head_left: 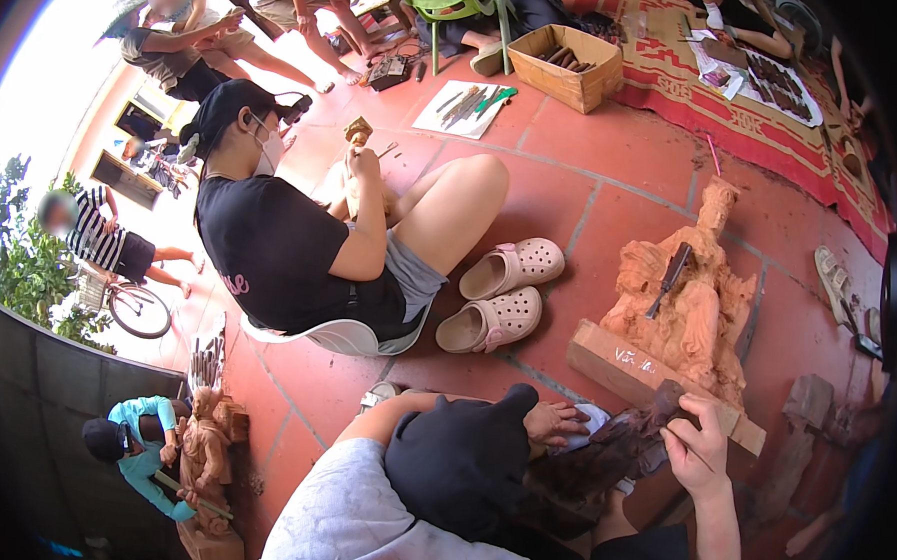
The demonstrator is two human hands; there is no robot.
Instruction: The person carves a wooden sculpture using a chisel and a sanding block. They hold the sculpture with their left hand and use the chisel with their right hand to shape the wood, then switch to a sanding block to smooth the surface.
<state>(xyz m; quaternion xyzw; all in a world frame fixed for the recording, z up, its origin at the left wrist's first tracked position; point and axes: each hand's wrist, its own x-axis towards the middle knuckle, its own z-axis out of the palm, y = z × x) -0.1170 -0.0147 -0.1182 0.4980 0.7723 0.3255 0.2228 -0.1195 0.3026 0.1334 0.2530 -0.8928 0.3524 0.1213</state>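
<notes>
Resting low in front of the person, a dark wood carving [601,465] lies across the lap, tilted so its upper end points toward the big statue, which keeps the worked face turned up to the eyes. The right hand [696,449] is closed around that upper end, with a thin tool [689,453] lying across its fingers; whether the tool is pinched or only rests there I cannot tell. The left hand [554,421] lies open, fingers spread, pressed on a pale cloth [591,418] at the carving's near side, apparently to steady the piece. Just beyond both hands stands a tall pale-red statue [693,301] on its wooden base block [630,370], and a chisel [669,280] is parked in the statue's folds, within easy reach. To the left a pair of pink clogs [500,294] sits on the red tiled floor [573,185], beside a seated co-worker in a black shirt who holds a small figure [358,132] up close to carve it. Farther toward the floor's far edge lie a sheet with tools [466,107], a cardboard box [564,67] and a red patterned mat [805,135]. At the near left corner another person in teal works on a statue [206,455].
</notes>
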